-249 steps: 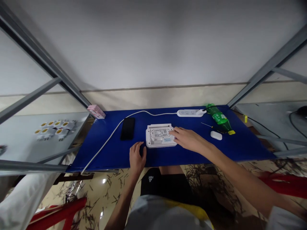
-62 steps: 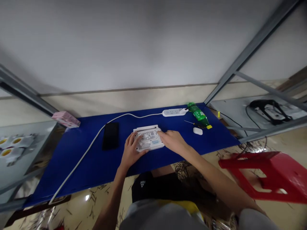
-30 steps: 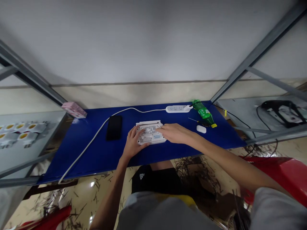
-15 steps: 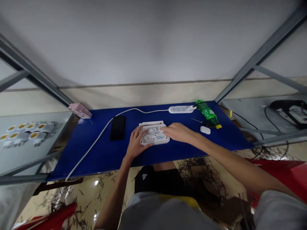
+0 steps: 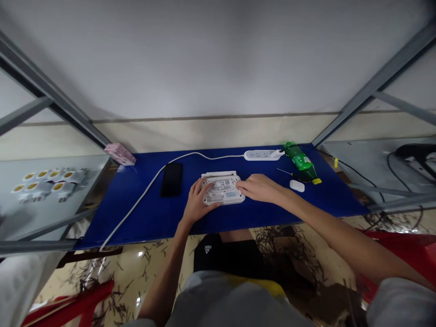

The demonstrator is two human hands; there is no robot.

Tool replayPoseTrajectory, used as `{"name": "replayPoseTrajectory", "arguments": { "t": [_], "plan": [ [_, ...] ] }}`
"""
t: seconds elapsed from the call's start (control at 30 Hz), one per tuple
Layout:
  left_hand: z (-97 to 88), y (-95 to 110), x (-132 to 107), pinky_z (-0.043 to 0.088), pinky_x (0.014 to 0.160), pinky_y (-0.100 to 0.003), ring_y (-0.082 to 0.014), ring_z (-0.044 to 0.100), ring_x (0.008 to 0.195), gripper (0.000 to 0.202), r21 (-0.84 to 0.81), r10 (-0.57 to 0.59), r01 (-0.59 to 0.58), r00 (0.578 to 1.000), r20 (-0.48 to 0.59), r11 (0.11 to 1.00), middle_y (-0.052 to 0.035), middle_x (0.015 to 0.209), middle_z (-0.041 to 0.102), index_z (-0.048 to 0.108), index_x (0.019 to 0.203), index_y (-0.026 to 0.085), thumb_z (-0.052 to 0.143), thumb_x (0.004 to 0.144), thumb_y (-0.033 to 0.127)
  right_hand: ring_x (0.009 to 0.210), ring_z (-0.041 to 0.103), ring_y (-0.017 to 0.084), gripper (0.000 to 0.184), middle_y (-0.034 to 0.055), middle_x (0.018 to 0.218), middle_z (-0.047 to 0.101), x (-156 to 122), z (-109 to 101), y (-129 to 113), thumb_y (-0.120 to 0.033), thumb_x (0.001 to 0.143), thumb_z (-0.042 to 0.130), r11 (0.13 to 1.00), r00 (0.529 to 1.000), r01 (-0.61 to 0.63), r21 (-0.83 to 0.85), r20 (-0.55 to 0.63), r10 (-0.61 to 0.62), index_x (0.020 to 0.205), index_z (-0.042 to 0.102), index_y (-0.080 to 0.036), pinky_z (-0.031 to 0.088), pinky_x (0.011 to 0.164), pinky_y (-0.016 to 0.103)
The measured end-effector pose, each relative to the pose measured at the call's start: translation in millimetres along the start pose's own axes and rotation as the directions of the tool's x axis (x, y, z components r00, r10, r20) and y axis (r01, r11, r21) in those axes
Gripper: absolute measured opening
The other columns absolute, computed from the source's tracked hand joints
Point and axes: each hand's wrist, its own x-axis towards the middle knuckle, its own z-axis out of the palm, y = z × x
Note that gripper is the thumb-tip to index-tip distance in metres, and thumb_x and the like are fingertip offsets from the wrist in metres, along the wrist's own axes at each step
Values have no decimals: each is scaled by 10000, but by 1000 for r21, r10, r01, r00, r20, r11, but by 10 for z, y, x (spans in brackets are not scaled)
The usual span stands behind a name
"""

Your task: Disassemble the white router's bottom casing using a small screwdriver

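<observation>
Room: a white wall (image 5: 218,59) is seen above a cream skirting band, with grey metal shelf uprights (image 5: 384,81) angled at both sides.

Floor: a glossy tiled floor (image 5: 143,277) is strewn with dark splinters, and a red plastic stool (image 5: 402,245) stands at the lower right, partly hidden behind the right forearm.

Work surface: a blue-topped shelf (image 5: 334,204) spans the frame, with the hands at its near middle.

Side shelves: white lamp holders (image 5: 47,179) are laid on a grey panel to the left; a black cable (image 5: 357,179) runs over the right-hand panel.

Main object: a white router (image 5: 223,190) lies flat near the centre of the blue top, its perforated, labelled face upward, and it is partly covered by both hands.

Left hand (image 5: 199,202): the fingers are spread and laid over the router's left part, not pinching.

Right hand (image 5: 260,188): the fingers are held close together, with the fingertips pressed on the router's right part; no pinch is seen.

Nearby objects: a black smartphone (image 5: 171,180) lies left of the router, with a white cable (image 5: 146,186) running past it to a white power strip (image 5: 262,155) at the far edge. A green plastic bottle (image 5: 301,162) lies on its side beyond the right hand, beside a thin screwdriver (image 5: 284,172). A white earbud case (image 5: 297,185) sits just above the right forearm. A pink box (image 5: 120,154) stands at the far left corner.
</observation>
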Motion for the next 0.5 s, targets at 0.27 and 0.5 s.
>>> {"name": "replayPoseTrajectory", "arguments": {
  "t": [0.27, 0.5],
  "plan": [
    [34, -13, -2, 391, 1470, -710, -475, 423, 1785, 780, 62, 17, -16, 1000, -25, 998, -192, 1901, 503, 690, 1642, 279, 987, 968, 534, 982, 703, 243, 269, 116, 1075, 852, 59, 242, 164, -154, 1148, 562, 972, 958, 225, 72, -200, -207, 1200, 825, -178, 443, 825, 342],
    [48, -27, -2, 423, 1456, -711, -470, 444, 1780, 797, 77, 26, -24, 999, -38, 997, -184, 1889, 526, 703, 1642, 290, 1007, 946, 530, 745, 669, 241, 422, 105, 948, 839, 81, 266, 59, -288, 1198, 481, 979, 985, -120, 167, -103, 138, 1475, 777, -174, 324, 663, 348]
  ]
}}
